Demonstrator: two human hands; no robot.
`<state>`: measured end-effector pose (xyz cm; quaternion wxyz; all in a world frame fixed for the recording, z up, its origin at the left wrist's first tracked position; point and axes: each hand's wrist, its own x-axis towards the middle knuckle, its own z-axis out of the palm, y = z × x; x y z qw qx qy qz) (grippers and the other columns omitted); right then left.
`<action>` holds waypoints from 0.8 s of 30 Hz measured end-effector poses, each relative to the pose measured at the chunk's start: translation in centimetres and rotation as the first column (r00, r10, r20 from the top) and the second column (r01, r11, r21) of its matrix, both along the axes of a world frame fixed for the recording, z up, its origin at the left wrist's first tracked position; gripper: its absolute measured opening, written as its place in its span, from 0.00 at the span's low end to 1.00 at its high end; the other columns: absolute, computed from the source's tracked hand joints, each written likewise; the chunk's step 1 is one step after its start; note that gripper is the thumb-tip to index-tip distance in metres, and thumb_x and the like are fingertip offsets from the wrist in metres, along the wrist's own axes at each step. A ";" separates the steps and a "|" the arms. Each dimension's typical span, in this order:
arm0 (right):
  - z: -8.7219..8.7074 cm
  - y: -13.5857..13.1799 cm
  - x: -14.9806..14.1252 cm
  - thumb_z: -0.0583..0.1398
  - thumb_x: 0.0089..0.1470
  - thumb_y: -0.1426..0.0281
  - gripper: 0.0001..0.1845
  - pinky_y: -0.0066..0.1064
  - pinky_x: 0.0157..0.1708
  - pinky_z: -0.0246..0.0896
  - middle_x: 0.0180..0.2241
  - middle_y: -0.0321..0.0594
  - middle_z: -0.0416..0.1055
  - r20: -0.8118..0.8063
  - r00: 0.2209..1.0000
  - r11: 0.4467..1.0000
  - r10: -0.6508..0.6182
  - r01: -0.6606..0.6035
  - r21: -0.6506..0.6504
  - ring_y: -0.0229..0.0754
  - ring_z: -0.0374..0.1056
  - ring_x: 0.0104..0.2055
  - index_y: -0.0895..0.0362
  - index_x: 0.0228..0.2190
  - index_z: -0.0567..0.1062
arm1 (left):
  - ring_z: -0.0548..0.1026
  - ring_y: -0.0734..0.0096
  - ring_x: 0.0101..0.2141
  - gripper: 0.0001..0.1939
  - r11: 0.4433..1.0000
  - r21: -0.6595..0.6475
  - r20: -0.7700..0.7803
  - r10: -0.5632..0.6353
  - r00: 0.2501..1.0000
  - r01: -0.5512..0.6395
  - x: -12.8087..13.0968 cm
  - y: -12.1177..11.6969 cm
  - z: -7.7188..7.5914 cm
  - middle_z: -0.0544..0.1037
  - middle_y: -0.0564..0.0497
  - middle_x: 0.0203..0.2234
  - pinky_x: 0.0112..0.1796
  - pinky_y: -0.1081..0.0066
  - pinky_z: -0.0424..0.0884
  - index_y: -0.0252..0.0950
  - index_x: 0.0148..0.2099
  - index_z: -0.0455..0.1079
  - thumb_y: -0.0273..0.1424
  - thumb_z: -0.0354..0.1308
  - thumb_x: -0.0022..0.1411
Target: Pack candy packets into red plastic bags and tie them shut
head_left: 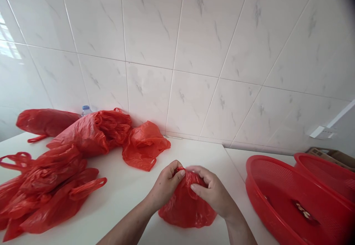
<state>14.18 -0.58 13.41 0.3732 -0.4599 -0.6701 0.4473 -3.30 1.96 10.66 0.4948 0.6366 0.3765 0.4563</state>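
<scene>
A red plastic bag (188, 213) rests on the white table in front of me, its lower part rounded and its top gathered. My left hand (169, 180) pinches the gathered top between thumb and fingers. On the other side of the neck, my right hand (208, 187) grips the same plastic, thumb and fingers curled round it. What the bag contains cannot be made out through the plastic. Just beyond my hands lies a loose, crumpled red bag (145, 145) against the wall.
Several red bags (52, 186) are heaped at the left, with fuller ones (91, 130) behind. A blue-capped bottle (86, 109) stands by the wall. Red perforated baskets (257, 189) sit at the right, one with a few small pale pieces (303, 211). A cardboard box (332, 156) is behind them.
</scene>
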 end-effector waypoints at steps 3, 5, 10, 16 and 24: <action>-0.7 0.6 -0.6 0.55 0.51 0.70 0.21 0.30 0.31 0.59 0.27 0.32 0.64 0.155 0.942 0.951 -0.299 0.279 0.136 0.38 0.61 0.28 0.48 0.48 0.69 | 0.57 0.76 0.24 0.10 0.999 -0.007 -0.041 0.035 0.999 -0.035 0.3 -0.4 0.3 0.59 0.59 0.22 0.26 0.75 0.55 0.38 0.29 0.56 0.34 0.49 0.62; -1.4 1.0 -0.9 0.53 0.52 0.69 0.17 0.31 0.30 0.59 0.26 0.33 0.67 0.233 0.882 0.908 -0.409 0.369 0.197 0.39 0.62 0.27 0.49 0.44 0.72 | 0.57 0.76 0.25 0.08 0.999 -0.007 -0.072 0.049 0.996 -0.050 0.5 -0.7 0.5 0.61 0.59 0.22 0.26 0.75 0.55 0.38 0.29 0.57 0.32 0.50 0.61; -2.2 1.2 -1.4 0.50 0.53 0.70 0.19 0.31 0.32 0.61 0.29 0.34 0.73 0.155 0.912 0.924 -0.380 0.365 0.117 0.41 0.67 0.30 0.48 0.42 0.75 | 0.56 0.76 0.24 0.07 0.997 0.003 -0.121 0.079 0.989 -0.080 0.7 -1.0 0.6 0.62 0.59 0.21 0.25 0.75 0.54 0.38 0.29 0.57 0.30 0.49 0.60; -1.2 0.4 -0.6 0.52 0.53 0.74 0.16 0.32 0.45 0.61 0.40 0.37 0.72 -0.234 0.970 0.997 -0.062 0.050 -0.059 0.41 0.67 0.43 0.52 0.41 0.75 | 0.64 0.75 0.26 0.05 0.996 0.017 -0.149 0.084 0.985 -0.083 0.6 -1.3 0.3 0.69 0.58 0.24 0.28 0.75 0.59 0.39 0.29 0.61 0.29 0.50 0.59; -1.6 0.4 -0.2 0.60 0.50 0.70 0.12 0.29 0.43 0.61 0.39 0.35 0.68 -0.356 0.926 0.992 -0.126 0.109 -0.066 0.38 0.64 0.42 0.51 0.40 0.73 | 0.68 0.70 0.32 0.06 0.941 0.329 -0.313 0.182 0.932 -0.073 0.2 -1.2 -0.6 0.72 0.55 0.27 0.35 0.70 0.64 0.39 0.29 0.63 0.25 0.52 0.57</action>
